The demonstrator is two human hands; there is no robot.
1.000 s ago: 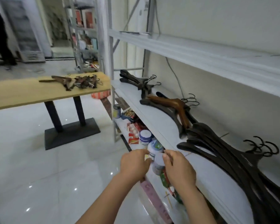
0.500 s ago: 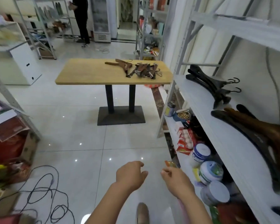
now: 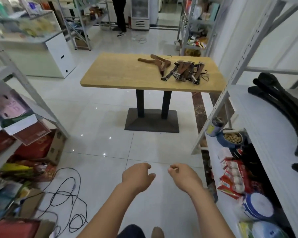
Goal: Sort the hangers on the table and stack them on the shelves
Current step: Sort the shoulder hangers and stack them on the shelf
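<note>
The person's left hand (image 3: pixel 138 176) and right hand (image 3: pixel 185 176) hang side by side above the tiled floor (image 3: pixel 96 127), apart from each other and well short of the bench (image 3: pixel 117 74). Each grip is loosely curled and holds nothing. The right thumb and forefinger tips lie close together, with nothing visible between them.

The brown hangers lie on the bench's right half. A wooden hanger (image 3: pixel 155 61) is near the far edge. Just beside it, toward the right edge, is a tangled pile of clip hangers (image 3: pixel 186 71).

A white shelf (image 3: pixel 258 117) stands to the right of the bench, one upright just beside the bench's near right corner. Black hangers (image 3: pixel 282 107) lie stacked on it. On the board below sit a can (image 3: pixel 214 128), a bowl of nuts (image 3: pixel 233 138), red packets (image 3: pixel 234 177) and a round tin (image 3: pixel 258 208).

A black cable (image 3: pixel 64 193) loops over the floor at the left, near red boxes (image 3: pixel 33 134). Beyond the bench's far edge, well apart from it, another person (image 3: pixel 120 16) stands in dark trousers.
</note>
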